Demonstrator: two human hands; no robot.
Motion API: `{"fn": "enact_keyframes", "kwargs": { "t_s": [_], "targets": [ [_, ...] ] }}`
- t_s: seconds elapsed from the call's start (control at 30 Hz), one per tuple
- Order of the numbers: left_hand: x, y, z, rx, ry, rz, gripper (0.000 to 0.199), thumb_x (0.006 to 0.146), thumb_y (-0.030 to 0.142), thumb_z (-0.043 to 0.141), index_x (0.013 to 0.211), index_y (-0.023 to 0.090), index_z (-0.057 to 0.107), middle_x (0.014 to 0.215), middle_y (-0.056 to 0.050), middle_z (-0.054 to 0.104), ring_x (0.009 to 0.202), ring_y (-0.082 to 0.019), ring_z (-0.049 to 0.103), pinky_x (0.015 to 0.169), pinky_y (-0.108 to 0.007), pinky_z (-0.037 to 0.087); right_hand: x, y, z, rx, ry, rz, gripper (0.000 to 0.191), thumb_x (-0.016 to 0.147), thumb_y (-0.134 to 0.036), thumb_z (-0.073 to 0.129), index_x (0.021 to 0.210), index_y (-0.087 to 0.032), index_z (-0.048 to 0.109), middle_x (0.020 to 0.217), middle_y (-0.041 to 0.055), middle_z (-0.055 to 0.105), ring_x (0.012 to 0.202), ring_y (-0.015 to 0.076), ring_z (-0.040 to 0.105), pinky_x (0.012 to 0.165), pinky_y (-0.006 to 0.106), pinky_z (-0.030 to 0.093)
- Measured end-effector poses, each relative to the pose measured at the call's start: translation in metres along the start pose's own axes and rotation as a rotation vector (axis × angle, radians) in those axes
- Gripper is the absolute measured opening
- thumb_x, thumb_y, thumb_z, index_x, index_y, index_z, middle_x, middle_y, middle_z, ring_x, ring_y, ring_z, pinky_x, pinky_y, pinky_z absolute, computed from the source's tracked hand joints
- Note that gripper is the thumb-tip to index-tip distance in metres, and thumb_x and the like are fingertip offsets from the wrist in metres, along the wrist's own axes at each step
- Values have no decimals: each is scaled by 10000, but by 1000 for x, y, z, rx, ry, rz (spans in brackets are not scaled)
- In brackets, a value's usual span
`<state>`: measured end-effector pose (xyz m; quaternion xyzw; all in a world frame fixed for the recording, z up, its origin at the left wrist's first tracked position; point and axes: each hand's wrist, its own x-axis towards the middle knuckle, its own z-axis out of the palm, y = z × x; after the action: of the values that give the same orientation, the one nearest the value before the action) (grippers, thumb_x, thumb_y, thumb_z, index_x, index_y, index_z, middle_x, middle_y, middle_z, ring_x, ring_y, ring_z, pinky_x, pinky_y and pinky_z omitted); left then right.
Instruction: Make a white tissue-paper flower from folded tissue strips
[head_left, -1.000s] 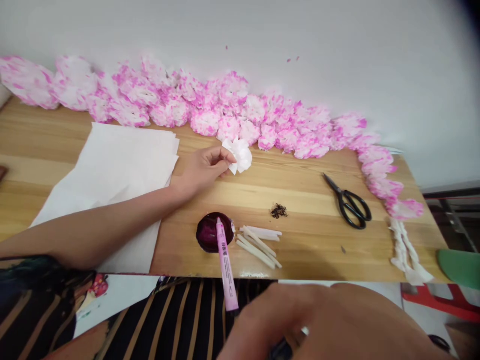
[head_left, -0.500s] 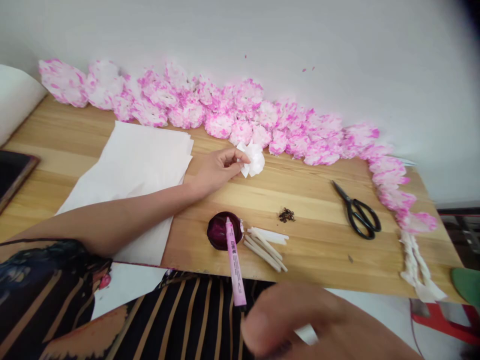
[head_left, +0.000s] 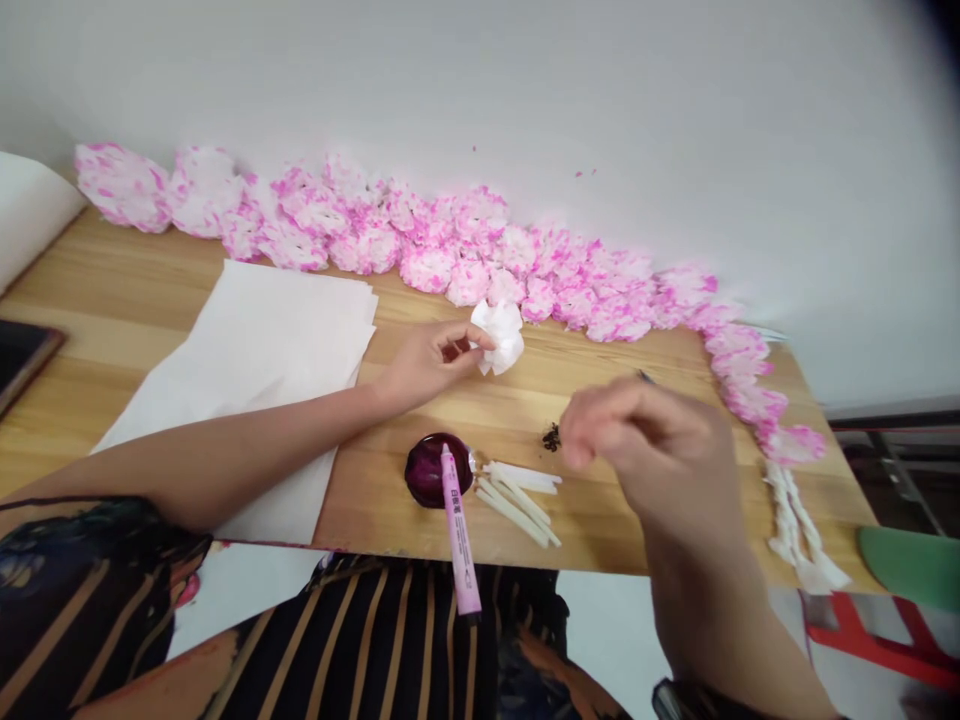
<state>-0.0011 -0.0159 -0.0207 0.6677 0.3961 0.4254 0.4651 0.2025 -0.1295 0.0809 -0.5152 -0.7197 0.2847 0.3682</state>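
Observation:
My left hand (head_left: 442, 360) pinches a white paper flower (head_left: 502, 335) by its edge, just in front of the pink row of flowers. My right hand (head_left: 652, 440) hovers over the table, its fingers curled together and slightly blurred; what they hold, if anything, is hidden. Beside its fingertips lies a small heap of tiny black pieces (head_left: 551, 437). Behind this hand the scissors are almost wholly covered, only a dark tip (head_left: 645, 377) showing. A pink marker (head_left: 457, 530) rests with its tip on a dark purple dish (head_left: 425, 470).
Pink-and-white paper flowers (head_left: 427, 268) line the wall, ending in a twisted white tail (head_left: 791, 515). White paper sheets (head_left: 277, 330) lie at left, near a phone (head_left: 26, 355) and a white roll (head_left: 34, 215). Pale sticks (head_left: 517, 510) lie by the dish. A green object (head_left: 911, 565) is at right.
My right hand has moved up from the lower edge to above the table, near the black pieces, and now covers the scissors. My left hand still holds the white flower. The view has shifted slightly.

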Motion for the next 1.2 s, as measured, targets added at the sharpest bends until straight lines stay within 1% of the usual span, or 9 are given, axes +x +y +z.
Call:
{"fn": "enact_keyframes", "kwargs": {
  "t_s": [0.07,0.13,0.23,0.37,0.6,0.7,0.8,0.93,1.2],
  "targets": [
    [-2,4,0,33,-16,52,147,841,214,576,898,164,702,899,-48,741,769,-127,641,714,-248,496,43,19,6,-10,100,26,339,894,-434,632,619,-236,621,593,-8,632,540,139,559,522,296,461],
    [-3,7,0,80,-23,112,149,837,187,567,887,171,707,898,-46,752,782,-134,653,715,-248,496,68,38,11,-41,185,17,269,904,-431,616,732,-233,673,696,3,682,618,144,606,596,301,496],
    [-3,10,0,173,-22,194,161,848,170,555,883,181,711,887,-42,757,787,-136,658,715,-247,491,78,62,19,-15,173,17,188,883,-402,644,961,-243,706,939,25,736,839,172,673,754,328,538],
    [-3,10,-1,270,-8,282,161,876,188,560,874,197,721,832,-36,743,719,-127,629,662,-241,464,72,78,31,109,63,65,337,886,-386,615,1186,-232,632,1144,69,703,994,189,664,771,322,553],
    [-3,7,1,313,-59,363,164,885,162,549,882,216,704,804,-25,716,749,-142,620,704,-264,463,69,78,46,2,92,-8,392,842,-266,621,1234,-241,611,1111,52,702,936,175,646,715,298,541],
    [-5,8,1,281,-79,249,84,882,237,590,923,204,654,785,-15,682,670,-128,577,628,-251,434,67,78,50,-51,120,-34,351,862,-250,610,1213,-251,626,1060,31,718,850,155,653,718,296,538],
    [-6,10,1,186,-37,126,157,891,293,588,1010,194,561,753,7,630,612,-113,539,571,-236,403,64,77,53,-99,131,-65,345,860,-234,615,1204,-251,632,1013,19,719,800,151,644,708,297,539],
    [-6,9,1,79,-20,71,185,914,265,533,1071,200,461,770,10,641,656,-118,578,615,-242,421,63,74,54,-136,129,-65,340,863,-256,618,1203,-263,623,1007,19,716,793,159,642,715,312,543],
    [-6,3,2,117,-9,144,137,913,239,522,1031,209,460,792,14,674,684,-120,631,628,-237,441,71,92,58,302,114,129,370,815,-235,625,1161,-251,495,844,-25,691,678,132,626,578,260,509]
  ]
}}
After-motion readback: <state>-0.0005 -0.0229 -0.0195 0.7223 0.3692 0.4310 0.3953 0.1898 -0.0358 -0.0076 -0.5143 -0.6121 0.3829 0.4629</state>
